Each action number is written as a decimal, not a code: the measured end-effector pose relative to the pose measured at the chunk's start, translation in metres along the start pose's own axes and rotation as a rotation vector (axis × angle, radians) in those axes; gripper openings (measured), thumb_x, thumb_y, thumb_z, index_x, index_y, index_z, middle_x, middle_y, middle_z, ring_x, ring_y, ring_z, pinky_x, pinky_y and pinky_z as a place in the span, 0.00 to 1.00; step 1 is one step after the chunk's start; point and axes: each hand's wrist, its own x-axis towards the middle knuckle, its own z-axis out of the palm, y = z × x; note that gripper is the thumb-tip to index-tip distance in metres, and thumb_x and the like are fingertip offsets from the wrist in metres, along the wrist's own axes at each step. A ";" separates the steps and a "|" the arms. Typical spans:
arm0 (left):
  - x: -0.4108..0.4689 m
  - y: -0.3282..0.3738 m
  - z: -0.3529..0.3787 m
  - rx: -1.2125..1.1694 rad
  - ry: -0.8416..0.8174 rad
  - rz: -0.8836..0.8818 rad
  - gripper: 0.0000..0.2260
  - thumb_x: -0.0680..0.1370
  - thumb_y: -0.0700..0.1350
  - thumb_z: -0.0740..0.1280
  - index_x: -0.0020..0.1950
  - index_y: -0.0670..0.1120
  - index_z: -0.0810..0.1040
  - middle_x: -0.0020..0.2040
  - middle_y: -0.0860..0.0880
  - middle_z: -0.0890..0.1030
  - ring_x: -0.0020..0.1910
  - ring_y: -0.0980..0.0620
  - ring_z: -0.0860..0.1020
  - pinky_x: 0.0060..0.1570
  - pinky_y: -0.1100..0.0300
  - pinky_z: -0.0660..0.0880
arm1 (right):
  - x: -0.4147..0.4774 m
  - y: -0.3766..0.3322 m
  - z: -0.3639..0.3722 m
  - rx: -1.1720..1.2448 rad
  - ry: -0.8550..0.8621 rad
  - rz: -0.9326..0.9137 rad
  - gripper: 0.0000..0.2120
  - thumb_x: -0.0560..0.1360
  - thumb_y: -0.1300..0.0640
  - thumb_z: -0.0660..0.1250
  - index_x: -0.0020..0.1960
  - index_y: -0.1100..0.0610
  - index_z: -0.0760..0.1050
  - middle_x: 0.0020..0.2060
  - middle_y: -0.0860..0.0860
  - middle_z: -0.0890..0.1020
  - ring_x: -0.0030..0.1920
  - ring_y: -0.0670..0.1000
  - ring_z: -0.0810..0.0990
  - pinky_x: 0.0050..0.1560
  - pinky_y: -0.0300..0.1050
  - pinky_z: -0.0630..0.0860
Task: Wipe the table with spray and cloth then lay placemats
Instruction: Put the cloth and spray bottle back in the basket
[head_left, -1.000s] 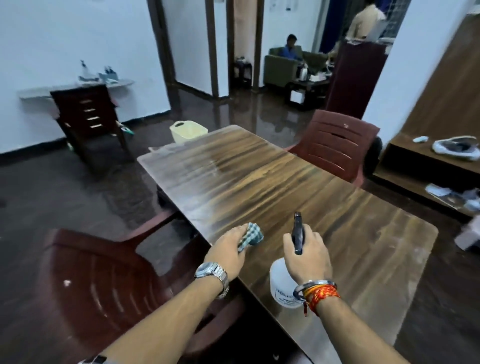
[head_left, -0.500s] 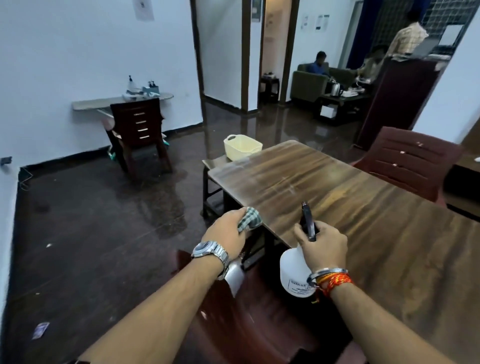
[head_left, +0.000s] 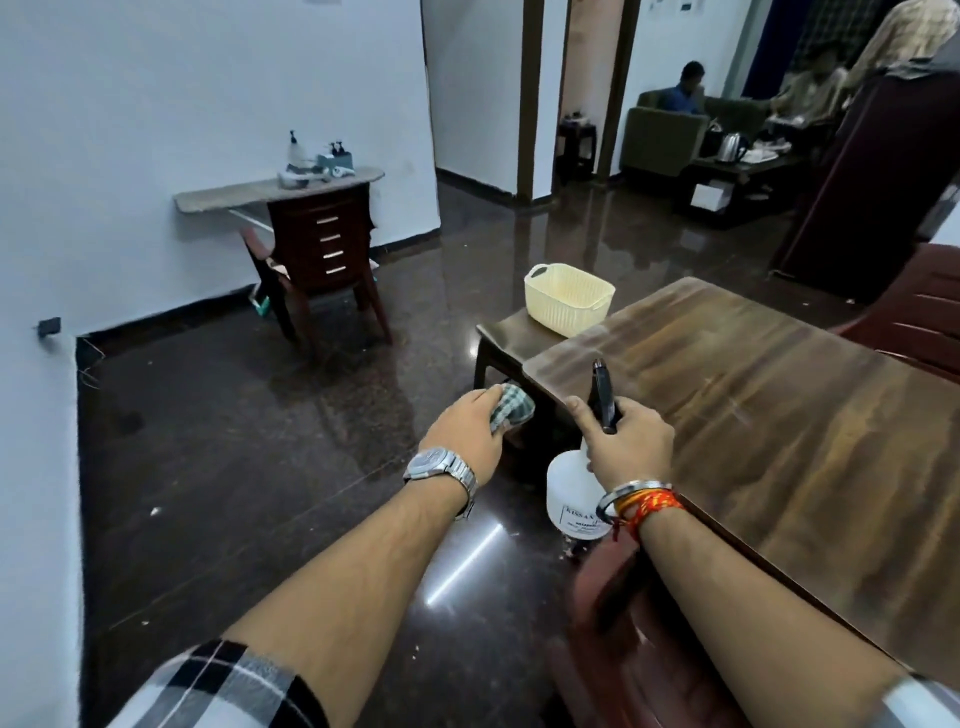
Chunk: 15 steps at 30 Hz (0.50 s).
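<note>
The long wooden table (head_left: 769, 415) runs along the right of the view. My left hand (head_left: 467, 436) is closed around a bunched green-checked cloth (head_left: 514, 410), held in the air left of the table's near-left corner. My right hand (head_left: 623, 441) grips the black trigger head of a white spray bottle (head_left: 571, 499), which hangs beside the table's left edge, above the floor. Both hands are off the tabletop. No placemats are in view.
A cream plastic basket (head_left: 569, 299) stands on a low dark stool (head_left: 509, 335) at the table's far-left corner. Dark red chairs: one (head_left: 644, 639) below my right arm, one (head_left: 914, 312) at far right, another (head_left: 317, 249) against the left wall. People sit in the back room.
My view has swung left and my hands have moved off the tabletop, past its left edge. The cloth and the bottle stay in the same hands.
</note>
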 end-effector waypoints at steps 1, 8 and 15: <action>0.020 -0.013 -0.002 0.012 -0.008 0.007 0.21 0.80 0.48 0.62 0.73 0.53 0.67 0.67 0.52 0.73 0.62 0.47 0.74 0.58 0.50 0.74 | 0.013 -0.004 0.020 0.010 0.003 0.002 0.26 0.73 0.38 0.69 0.28 0.55 0.69 0.22 0.52 0.78 0.27 0.55 0.80 0.36 0.53 0.79; 0.173 -0.086 -0.014 0.039 -0.089 0.040 0.22 0.80 0.48 0.62 0.74 0.50 0.66 0.69 0.50 0.72 0.65 0.47 0.72 0.61 0.55 0.70 | 0.119 -0.043 0.136 0.027 0.028 0.078 0.21 0.76 0.45 0.69 0.29 0.54 0.71 0.25 0.51 0.79 0.33 0.58 0.80 0.36 0.48 0.73; 0.332 -0.123 0.003 -0.064 -0.119 0.036 0.24 0.77 0.44 0.61 0.73 0.52 0.68 0.69 0.51 0.72 0.65 0.48 0.72 0.62 0.55 0.70 | 0.230 -0.059 0.231 -0.029 0.064 0.188 0.12 0.76 0.50 0.69 0.41 0.59 0.78 0.34 0.54 0.82 0.43 0.60 0.81 0.39 0.44 0.67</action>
